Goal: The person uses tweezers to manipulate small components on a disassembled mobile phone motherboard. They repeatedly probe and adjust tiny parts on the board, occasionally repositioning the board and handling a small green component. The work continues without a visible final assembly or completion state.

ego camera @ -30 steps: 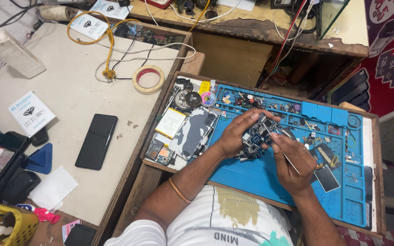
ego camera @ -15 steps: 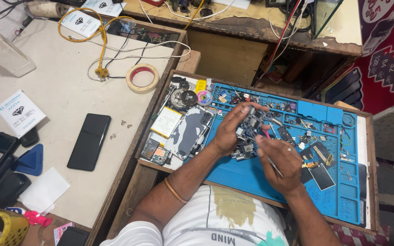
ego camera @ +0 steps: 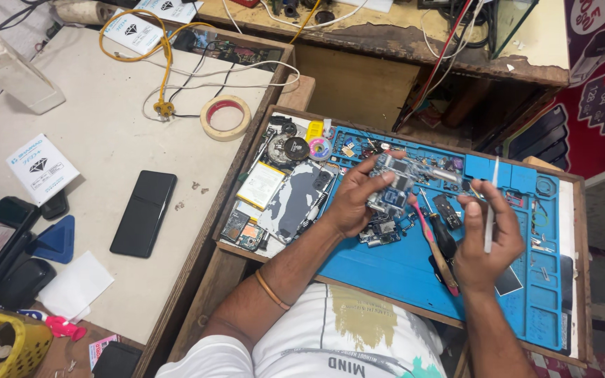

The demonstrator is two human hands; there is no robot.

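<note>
Hands (ego camera: 350,203) raised (circuit board (ego camera: 390,187), tweezers (ego camera: 490,203))

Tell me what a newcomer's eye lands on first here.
First, the blue mat on the wooden tray, strewn with small phone parts. Above it the left hand holds a circuit board, and the right hand holds a thin white tool upright. On the table to the left lie a black phone, a tape roll and a yellow cable.
</note>
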